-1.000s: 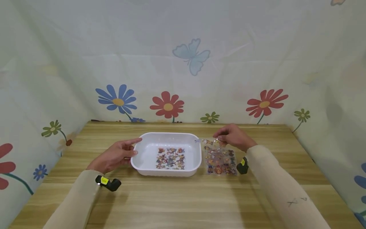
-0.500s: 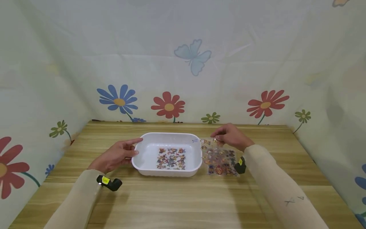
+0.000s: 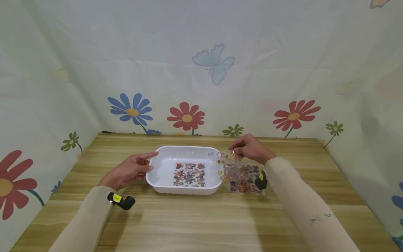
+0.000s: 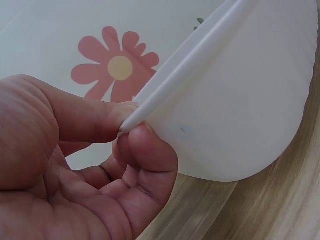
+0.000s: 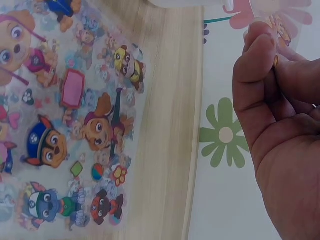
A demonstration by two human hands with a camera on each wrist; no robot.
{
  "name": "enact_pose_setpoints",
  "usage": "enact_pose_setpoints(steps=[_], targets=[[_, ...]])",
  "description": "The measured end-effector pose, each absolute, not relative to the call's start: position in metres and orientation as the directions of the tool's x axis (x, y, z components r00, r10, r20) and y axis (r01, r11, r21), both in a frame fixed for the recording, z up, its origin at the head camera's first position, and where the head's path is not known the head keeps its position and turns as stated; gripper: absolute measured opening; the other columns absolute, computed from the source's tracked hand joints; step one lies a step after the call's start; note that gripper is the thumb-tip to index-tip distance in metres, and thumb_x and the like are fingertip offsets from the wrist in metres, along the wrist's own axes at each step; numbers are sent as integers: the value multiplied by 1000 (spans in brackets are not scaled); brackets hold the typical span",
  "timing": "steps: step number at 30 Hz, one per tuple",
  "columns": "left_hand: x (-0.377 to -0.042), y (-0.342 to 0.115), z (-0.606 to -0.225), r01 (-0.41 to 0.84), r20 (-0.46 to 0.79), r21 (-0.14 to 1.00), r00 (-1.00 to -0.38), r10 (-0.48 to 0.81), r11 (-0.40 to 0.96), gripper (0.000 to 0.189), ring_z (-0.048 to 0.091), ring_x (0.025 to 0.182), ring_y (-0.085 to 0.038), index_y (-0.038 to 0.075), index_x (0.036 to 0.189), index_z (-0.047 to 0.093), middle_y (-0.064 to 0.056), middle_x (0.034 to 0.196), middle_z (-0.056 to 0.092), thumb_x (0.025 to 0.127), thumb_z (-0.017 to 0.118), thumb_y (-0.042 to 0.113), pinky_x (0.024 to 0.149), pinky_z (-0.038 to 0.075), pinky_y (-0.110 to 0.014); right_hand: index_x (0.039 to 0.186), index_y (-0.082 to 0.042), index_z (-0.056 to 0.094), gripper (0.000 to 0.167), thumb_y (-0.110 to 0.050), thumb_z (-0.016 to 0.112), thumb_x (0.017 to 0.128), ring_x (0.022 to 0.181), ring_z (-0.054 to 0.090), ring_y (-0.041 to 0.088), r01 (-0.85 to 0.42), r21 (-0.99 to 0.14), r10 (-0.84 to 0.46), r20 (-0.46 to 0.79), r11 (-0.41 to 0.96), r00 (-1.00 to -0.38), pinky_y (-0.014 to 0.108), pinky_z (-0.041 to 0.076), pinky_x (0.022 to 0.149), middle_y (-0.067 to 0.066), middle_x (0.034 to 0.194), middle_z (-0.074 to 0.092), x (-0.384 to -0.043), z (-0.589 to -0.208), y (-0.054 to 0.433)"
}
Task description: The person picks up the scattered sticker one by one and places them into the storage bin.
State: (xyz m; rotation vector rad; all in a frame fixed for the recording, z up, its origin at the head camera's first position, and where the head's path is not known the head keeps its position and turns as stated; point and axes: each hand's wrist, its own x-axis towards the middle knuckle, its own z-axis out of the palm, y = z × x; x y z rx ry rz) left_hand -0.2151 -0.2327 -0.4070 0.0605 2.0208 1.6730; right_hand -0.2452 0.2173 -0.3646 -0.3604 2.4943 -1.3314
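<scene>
On the left, my left hand [image 3: 131,169] pinches the rim of a white plastic basin [image 3: 163,190]; its left wrist view shows the thumb and a curled finger on the basin's rim [image 4: 175,75]. Inside the basin lies a clear sticker sheet [image 3: 189,175] with small cartoon figures. My right hand [image 3: 252,148] pinches the top edge of another clear sticker sheet [image 3: 221,155], whose left part reaches over the basin's right rim. Beneath it more sticker sheets [image 3: 247,187] lie on the table. Cartoon dogs show on the stickers [image 5: 47,142] in the right wrist view.
A wooden table [image 3: 189,224] bears everything. Behind it hangs a pale cloth [image 3: 151,70] printed with flowers and a butterfly. Black wrist cameras [image 3: 122,202] sit on both sleeves.
My right hand has moved a little left with the sticker sheet, whose left edge now reaches further over the basin. The left hand stays on the rim.
</scene>
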Motion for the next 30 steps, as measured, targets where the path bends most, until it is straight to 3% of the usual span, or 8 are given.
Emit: enact_pose_setpoints(steps=[30], targets=[[-215, -233, -407, -280, -353, 929, -870, 345, 243, 68, 61, 99, -26, 14, 164, 33, -9, 108, 52, 103, 60, 3, 84, 63, -32, 115, 11, 73, 24, 8, 56, 98, 72, 67, 13, -106, -856, -390, -117, 506, -913, 26, 61, 71, 27, 113, 73, -250, -359, 182]])
